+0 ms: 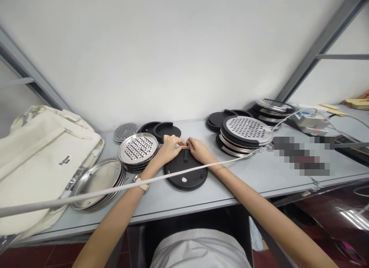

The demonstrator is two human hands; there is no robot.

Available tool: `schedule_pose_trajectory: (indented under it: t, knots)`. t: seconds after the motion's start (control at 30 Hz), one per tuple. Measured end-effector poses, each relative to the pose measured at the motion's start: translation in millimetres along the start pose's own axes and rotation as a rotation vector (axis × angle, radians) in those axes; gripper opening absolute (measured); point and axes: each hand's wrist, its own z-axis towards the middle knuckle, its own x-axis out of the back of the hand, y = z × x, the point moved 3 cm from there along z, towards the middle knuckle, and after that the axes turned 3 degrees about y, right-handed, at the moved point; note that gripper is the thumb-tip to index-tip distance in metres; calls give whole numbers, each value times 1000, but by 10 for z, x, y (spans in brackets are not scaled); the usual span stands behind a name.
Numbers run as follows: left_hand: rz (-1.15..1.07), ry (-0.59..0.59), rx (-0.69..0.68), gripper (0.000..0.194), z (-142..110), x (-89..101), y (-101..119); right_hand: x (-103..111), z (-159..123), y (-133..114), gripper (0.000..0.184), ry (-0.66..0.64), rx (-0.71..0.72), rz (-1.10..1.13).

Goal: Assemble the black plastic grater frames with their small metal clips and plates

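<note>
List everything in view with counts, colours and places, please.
Middle disc: one, black, centre.
Plain plates: one stack, silver, left.
Grater plates: one stack, silver, left of middle disc.
Perforated disc: one, grey, behind grater plates.
Back discs: two groups, black, near wall.
Mixed stacks: two, silver and black, right.
Bag: one, cream, far left.
Cable: one, white, across front.
Devices: count unclear, whitish, right.
Papers: count unclear, yellow, far right.
Pixelated patch: one, dark, right.
Frame posts: two, grey, both sides.
Table: one, pale grey, beneath stacks.
Watch: one, pale, left wrist.
Clothing: one, pale grey, bottom.
Left hand and right hand: one each, bare, at middle disc's far edge.
</note>
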Motion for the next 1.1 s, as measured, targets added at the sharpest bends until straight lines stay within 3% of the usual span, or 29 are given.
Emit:
schedule_pose_trajectory:
  t: [0.6,1.1]
  knots:
    - [35,-34,-26,12,-19,44,72,72,-18,-24,24,91,13,51]
    - [45,-5,-58,11,-23,97,80,83,-30,-39,21,84,20,57]
